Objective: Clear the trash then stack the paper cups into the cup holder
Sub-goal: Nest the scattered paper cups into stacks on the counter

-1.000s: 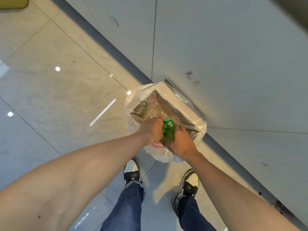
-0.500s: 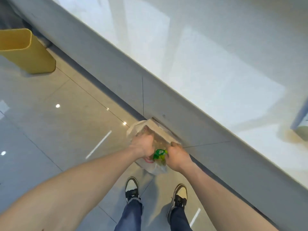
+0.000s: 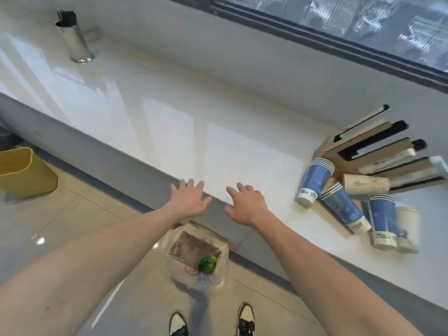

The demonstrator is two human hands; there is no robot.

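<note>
My left hand (image 3: pixel 188 199) and my right hand (image 3: pixel 246 205) hover empty with fingers spread over the front edge of the white counter (image 3: pixel 169 122). Below them on the floor stands a bag-lined trash bin (image 3: pixel 194 260) with a green wrapper (image 3: pixel 207 263) lying inside. At the right of the counter lie stacks of blue paper cups (image 3: pixel 315 184), a second blue stack (image 3: pixel 344 207), a third (image 3: pixel 384 220), a beige cup stack (image 3: pixel 366 184) and a white cup (image 3: pixel 408 221). Behind them stands a brown and black cup holder (image 3: pixel 358 146) with slanted slots.
A shiny metal cylinder (image 3: pixel 74 36) stands at the counter's back left. A yellow bin (image 3: pixel 23 173) sits on the floor at the left. A window (image 3: pixel 363 23) runs along the wall behind the counter. My shoes (image 3: pixel 246 318) are at the bottom edge.
Both hands let go of the green wrapper, which now lies in the bin, and rose up to the counter edge. The view tilted up, revealing the cups and holder.
</note>
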